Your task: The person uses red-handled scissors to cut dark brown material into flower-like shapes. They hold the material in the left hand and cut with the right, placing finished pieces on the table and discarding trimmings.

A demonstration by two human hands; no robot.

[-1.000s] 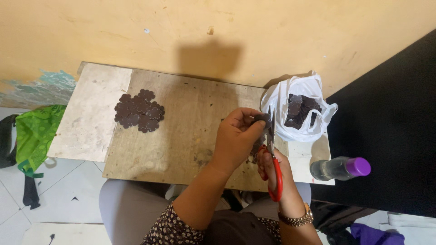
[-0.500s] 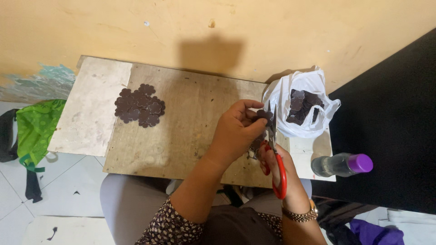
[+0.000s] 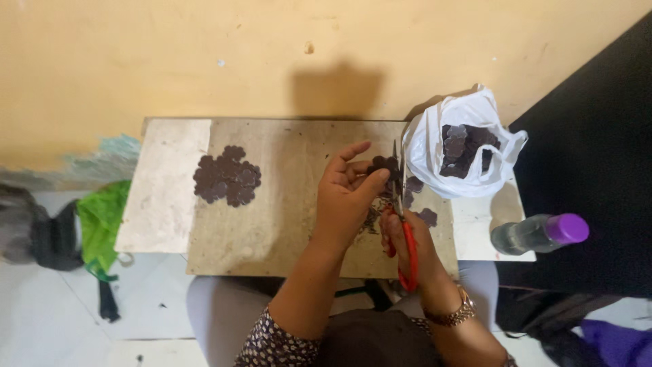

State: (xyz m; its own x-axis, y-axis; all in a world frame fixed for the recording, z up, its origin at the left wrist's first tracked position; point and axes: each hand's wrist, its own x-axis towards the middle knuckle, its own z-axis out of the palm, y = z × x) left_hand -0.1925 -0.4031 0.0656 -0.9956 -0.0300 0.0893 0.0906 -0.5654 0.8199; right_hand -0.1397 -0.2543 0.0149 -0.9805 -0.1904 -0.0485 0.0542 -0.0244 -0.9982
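Left hand: left hand (image 3: 345, 204) sits at centre frame, thumb and fingertips pinching a dark flower-shaped cutout (image 3: 382, 165); the index finger sticks up and away, free.
Right hand: right hand (image 3: 407, 238), just below and right of the left, has its fingers curled through the red handles of the scissors (image 3: 402, 224); a metal watch (image 3: 454, 314) circles the wrist.
Scissors: blades point toward the top of the frame and meet the cutout's right edge; how far apart the blades stand cannot be told.
Cutout: held above the board, right of centre, between the left fingertips and the blades.
Nearby pieces: two loose dark pieces (image 3: 426, 216) lie just right of the scissors; a pile of finished flower shapes (image 3: 226, 177) rests left of centre, well apart from the hands.
Bag: white plastic bag (image 3: 435, 160) at upper right, open, holding more dark pieces.
Bottle: clear bottle with purple cap (image 3: 540, 233) lies on its side at the right edge.
Surface: worn wooden board (image 3: 272, 224) across the lap, against a yellow wall (image 3: 170, 54).
Floor: green cloth (image 3: 102, 221) on white tiles at lower left.
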